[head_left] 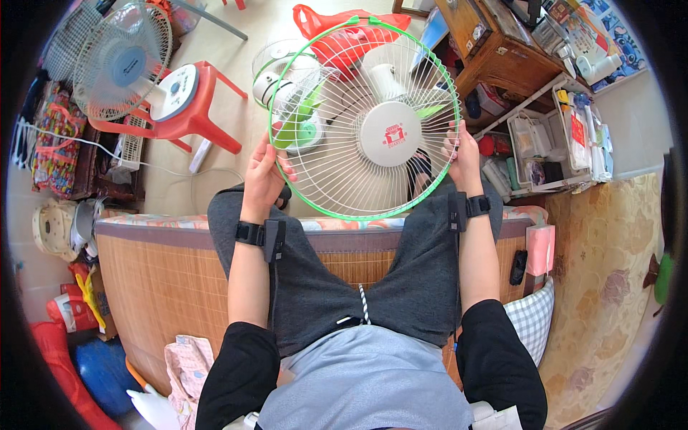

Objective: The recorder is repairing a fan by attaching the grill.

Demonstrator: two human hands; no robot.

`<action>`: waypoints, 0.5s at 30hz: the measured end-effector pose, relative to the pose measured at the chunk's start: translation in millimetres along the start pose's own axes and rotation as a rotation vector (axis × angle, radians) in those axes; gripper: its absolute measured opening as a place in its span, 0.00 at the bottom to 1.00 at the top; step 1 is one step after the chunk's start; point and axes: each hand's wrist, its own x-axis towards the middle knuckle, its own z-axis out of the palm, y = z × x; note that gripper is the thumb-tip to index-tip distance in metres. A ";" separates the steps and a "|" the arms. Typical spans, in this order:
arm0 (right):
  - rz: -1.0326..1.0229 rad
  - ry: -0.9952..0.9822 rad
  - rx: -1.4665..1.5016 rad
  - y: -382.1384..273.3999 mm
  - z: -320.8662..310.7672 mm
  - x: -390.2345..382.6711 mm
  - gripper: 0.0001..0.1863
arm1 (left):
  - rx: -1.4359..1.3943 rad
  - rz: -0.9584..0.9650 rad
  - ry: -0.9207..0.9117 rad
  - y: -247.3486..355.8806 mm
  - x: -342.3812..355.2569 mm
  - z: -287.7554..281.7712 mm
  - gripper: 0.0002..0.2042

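Left grip (266, 170): fingers curled on the left edge of the fan grille (371, 133).
Right grip (464, 152): holding its right edge.
Grille: between the grips, neither nearer; round, no long axis.
Look: white radial wires, green rim (337, 214), pale hub (411, 148), red emblem.
Beyond grips: white fan parts (281, 89); red bag (309, 23).
Leftward of left grip: fan (129, 68) on red stool (221, 135).

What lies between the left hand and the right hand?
In the head view, a round, green-rimmed fan guard fills that stretch, its rim held by the left hand and right hand.
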 end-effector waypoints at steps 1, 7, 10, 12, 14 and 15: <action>0.030 0.016 0.027 -2.4 2.3 -0.7 0.14 | 0.016 0.002 -0.047 0.1 -0.7 -2.8 0.21; 0.029 0.005 0.167 -7.3 -0.6 -4.5 0.14 | 0.083 -0.003 -0.045 -1.0 0.5 2.6 0.22; 0.002 -0.035 0.192 -8.1 -1.1 -3.4 0.14 | 0.124 0.018 -0.008 -0.7 0.9 6.1 0.22; -0.005 -0.016 0.141 -9.6 2.9 -4.4 0.15 | 0.165 0.030 0.013 -1.4 2.1 3.4 0.22; -0.011 0.001 0.089 -9.6 5.5 -4.4 0.15 | 0.450 0.036 0.155 -5.7 4.7 -5.5 0.21; -0.018 0.008 0.050 -8.1 5.3 -4.1 0.15 | 0.450 0.036 0.157 -7.3 5.9 -6.4 0.21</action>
